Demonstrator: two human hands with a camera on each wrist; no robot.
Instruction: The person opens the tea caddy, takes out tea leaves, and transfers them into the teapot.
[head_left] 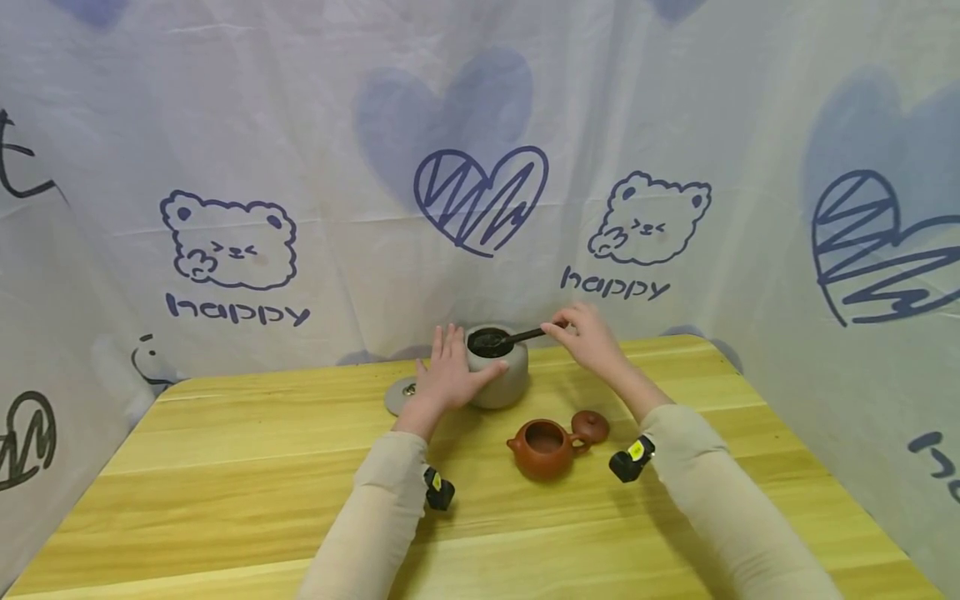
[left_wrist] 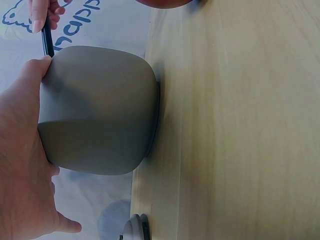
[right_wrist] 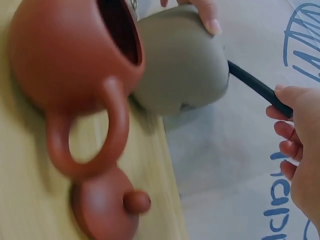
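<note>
A grey jar (head_left: 501,385) stands at the table's back with its top uncovered and dark contents visible. My left hand (head_left: 448,377) rests against its left side, fingers straight and spread, thumb across the front near the rim. With thumb and fingers, my right hand (head_left: 588,340) pinches the end of a dark, slim-handled scoop (head_left: 528,334). The scoop's far end dips into the jar's mouth; the jar wall hides it in both wrist views. Below the right hand sits a reddish-brown clay teapot (head_left: 543,463), uncovered, with its lid (head_left: 591,427) lying beside the handle.
The jar's grey lid (head_left: 397,398), with a metallic knob, lies left of the jar, partly behind the left hand. A pale printed curtain (head_left: 337,250) hangs close behind the wooden table (head_left: 247,483). Both wrists carry small black cameras (head_left: 439,490).
</note>
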